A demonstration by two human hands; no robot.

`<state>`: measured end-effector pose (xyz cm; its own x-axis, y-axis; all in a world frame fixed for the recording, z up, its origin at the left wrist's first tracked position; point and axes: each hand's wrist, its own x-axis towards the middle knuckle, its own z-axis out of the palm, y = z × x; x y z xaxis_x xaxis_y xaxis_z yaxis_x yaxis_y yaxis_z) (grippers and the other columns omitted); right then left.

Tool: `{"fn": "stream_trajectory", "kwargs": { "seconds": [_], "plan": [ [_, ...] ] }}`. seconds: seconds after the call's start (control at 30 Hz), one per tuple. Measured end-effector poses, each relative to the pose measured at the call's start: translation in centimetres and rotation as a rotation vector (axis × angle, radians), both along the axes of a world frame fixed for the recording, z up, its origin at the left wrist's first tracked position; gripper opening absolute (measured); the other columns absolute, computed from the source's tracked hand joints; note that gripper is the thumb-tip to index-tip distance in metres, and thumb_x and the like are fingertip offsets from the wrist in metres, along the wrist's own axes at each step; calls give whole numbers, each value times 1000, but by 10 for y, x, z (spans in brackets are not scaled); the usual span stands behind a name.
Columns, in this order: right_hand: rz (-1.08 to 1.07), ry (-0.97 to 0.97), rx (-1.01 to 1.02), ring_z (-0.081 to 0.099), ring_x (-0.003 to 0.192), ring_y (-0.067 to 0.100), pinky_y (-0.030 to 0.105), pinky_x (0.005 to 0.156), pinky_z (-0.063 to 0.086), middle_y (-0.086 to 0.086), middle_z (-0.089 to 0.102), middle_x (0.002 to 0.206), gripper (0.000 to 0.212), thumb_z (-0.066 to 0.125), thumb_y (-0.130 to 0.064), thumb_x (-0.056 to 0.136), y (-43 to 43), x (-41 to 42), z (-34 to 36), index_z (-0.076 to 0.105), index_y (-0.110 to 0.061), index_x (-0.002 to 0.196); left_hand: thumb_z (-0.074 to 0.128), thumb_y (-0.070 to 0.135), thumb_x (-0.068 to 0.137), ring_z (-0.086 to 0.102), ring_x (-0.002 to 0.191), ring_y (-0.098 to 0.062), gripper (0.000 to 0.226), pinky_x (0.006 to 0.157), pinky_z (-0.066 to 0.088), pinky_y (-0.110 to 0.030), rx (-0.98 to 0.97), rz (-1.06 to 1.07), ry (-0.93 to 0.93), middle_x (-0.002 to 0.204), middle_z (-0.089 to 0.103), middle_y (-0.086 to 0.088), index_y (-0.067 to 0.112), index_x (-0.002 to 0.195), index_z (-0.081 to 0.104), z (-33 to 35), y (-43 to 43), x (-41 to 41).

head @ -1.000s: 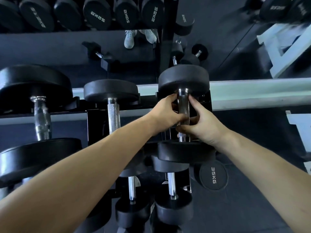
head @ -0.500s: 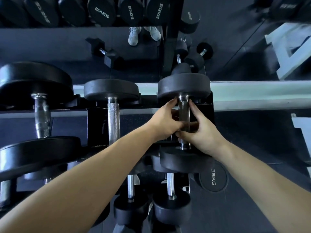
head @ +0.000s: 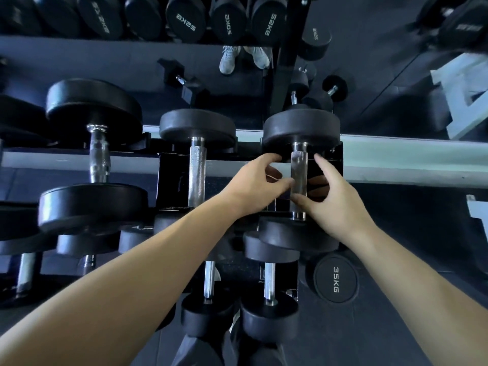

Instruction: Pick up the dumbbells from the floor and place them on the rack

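Chrome handle of the dumbbell (head: 299, 178) on the rack (head: 169, 175) between my hands, my left hand (head: 257, 184) fingers spread loose beside it, my right hand (head: 331, 199) likewise unclenched, fingertips near the bar, another dumbbell (head: 197, 170) beyond my left hand.

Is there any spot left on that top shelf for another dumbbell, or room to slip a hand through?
The top tier of the rack looks full: three dumbbells sit side by side, the right one at the rack's end. A hand fits between neighbouring handles, as the left hand shows. Bare floor lies right of the rack, beyond the right hand. The lower tier is crowded.
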<state>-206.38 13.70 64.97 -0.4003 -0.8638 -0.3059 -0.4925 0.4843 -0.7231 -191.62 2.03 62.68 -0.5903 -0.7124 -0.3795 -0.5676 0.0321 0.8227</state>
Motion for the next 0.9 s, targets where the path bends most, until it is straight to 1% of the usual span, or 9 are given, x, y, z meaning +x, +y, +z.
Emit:
{"fn": "stream_trajectory", "kwargs": {
  "seconds": [0.03,0.1,0.17,0.27,0.33,0.43,0.6,0.8,0.9],
  "plan": [
    [2,23,-17,62,100,1,21,88,50,-21,59,110,91,84,-33,83,4,3,2,31,-41,157,74,39,91,68,104,-8,61,85,52,-17,-6,13,13,115,71,6,23,145,52,5,2,7],
    [9,50,-48,59,109,6,30,95,50,-16,58,121,88,84,-34,83,10,10,9,33,-43,154,74,37,92,70,103,-7,57,90,55,-23,-6,67,50,115,71,7,22,143,54,15,5,22],
    [19,64,-72,58,112,7,32,97,49,-13,59,126,85,84,-35,83,13,22,18,37,-41,153,75,35,92,72,101,-9,53,98,57,-32,4,141,92,112,73,6,21,140,57,26,7,41],
    [64,39,-124,61,112,6,32,99,52,-11,63,124,80,84,-33,82,13,50,33,43,-34,152,74,33,93,72,101,-6,50,100,56,-29,16,240,128,110,74,8,22,139,59,46,12,77],
    [112,-11,-138,64,108,4,31,96,54,-14,65,120,78,84,-35,82,10,77,41,46,-34,150,74,34,93,72,98,-3,48,96,56,-27,14,290,157,107,74,10,23,138,60,57,16,105],
    [180,-92,-154,66,103,1,25,92,55,-20,66,111,72,83,-34,81,4,121,52,50,-38,145,74,34,94,73,95,-2,42,92,58,-26,20,345,194,107,75,10,26,133,61,70,22,151],
    [277,-187,-209,70,100,8,26,91,58,-14,71,109,65,81,-33,81,-15,205,72,55,-37,140,74,29,90,73,94,-10,37,99,59,-40,3,440,287,106,78,3,25,125,64,88,17,237],
    [310,-222,-331,71,99,10,17,86,55,-6,74,106,52,78,-22,85,-56,333,98,61,-29,134,72,49,76,75,102,-30,39,100,58,-49,-66,509,317,107,78,-6,36,112,65,101,-21,375],
    [282,-222,-345,72,97,11,18,84,55,-6,74,108,49,75,-22,88,-84,400,95,61,-27,135,71,53,74,75,103,-28,42,101,57,-52,-68,496,311,107,78,-4,37,112,65,98,-55,443]
  ]
}}
